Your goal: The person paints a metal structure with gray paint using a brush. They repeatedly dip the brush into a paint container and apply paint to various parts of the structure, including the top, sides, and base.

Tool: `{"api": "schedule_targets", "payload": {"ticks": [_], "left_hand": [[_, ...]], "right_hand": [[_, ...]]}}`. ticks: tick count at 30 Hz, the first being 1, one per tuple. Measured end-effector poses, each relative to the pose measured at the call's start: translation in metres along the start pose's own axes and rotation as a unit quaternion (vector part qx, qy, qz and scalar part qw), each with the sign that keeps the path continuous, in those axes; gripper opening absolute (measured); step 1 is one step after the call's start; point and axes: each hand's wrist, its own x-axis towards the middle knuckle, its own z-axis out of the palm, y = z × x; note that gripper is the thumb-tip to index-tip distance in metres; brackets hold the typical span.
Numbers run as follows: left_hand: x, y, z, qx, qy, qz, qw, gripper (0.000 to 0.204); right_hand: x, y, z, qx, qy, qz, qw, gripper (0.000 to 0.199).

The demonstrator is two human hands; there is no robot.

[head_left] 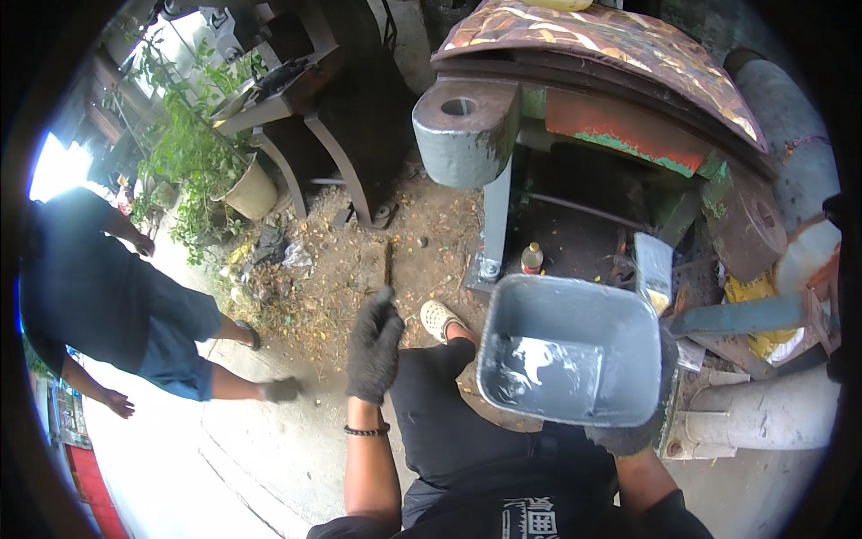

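My right hand (627,438), in a dark glove, holds a grey rectangular paint tub (575,310) from its underside and right side. Wet grey paint lies on the tub's bottom, with pale light glinting off it. A paintbrush (654,266), its wide bristles coated grey, sticks up past the tub's right corner; its handle is hidden, so whether my right hand grips it too I cannot tell. My left hand (375,349), also gloved, is raised left of the tub with its fingers pointing up and loosely bent. Nothing shows in it.
Ahead stands a heavy metal frame with a partly grey-painted lug (467,130) and a patterned cushion (611,49) on top. A small bottle (532,259) stands below it. Pipes (763,409) lie at right. Another person (117,296) walks at left, near a potted plant (250,190).
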Motion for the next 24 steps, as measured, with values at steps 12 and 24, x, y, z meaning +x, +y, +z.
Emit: {"api": "schedule_targets", "payload": {"ticks": [12, 24], "left_hand": [[-0.045, 0.006, -0.04, 0.012, -0.245, 0.075, 0.967, 0.116], [-0.113, 0.024, 0.006, 0.107, 0.013, 0.179, 0.978, 0.082]], "right_hand": [[0.039, -0.022, 0.073, 0.039, -0.061, -0.189, 0.979, 0.128], [0.075, -0.063, 0.034, -0.26, -0.11, -0.284, 0.916, 0.066]]}}
